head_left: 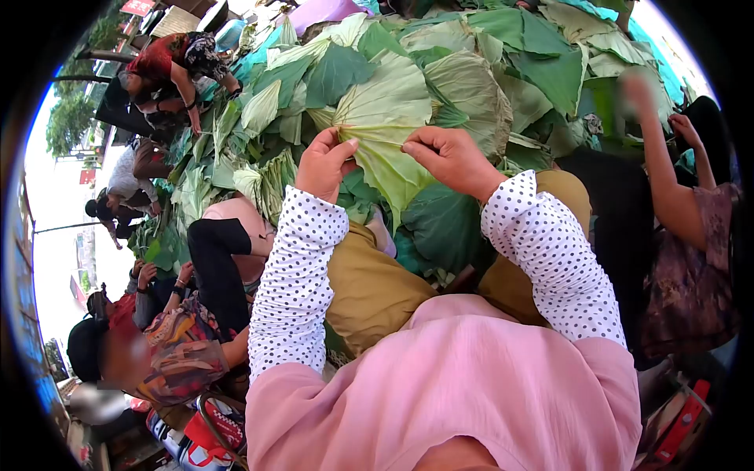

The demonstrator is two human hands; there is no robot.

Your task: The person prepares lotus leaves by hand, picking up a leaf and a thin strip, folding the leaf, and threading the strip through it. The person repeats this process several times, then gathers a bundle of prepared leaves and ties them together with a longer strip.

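Note:
A large pale green lotus leaf (389, 153) is stretched between my two hands above my lap, its veins showing and its lower tip hanging down. My left hand (323, 163) pinches it at the left edge between thumb and fingers. At the right, my right hand (454, 159) grips it with thumb and forefinger. Just beyond the hands spreads a big heap of lotus leaves (471, 94), some dark green, others pale and dry. A dark green leaf (444, 224) lies below the held one, between my knees.
Several people sit around the heap: one person in a patterned top (181, 353) at lower left, one in red (153, 67) at upper left, and one at right with a raised arm (671, 173). A red and white bag (212, 428) stands at lower left.

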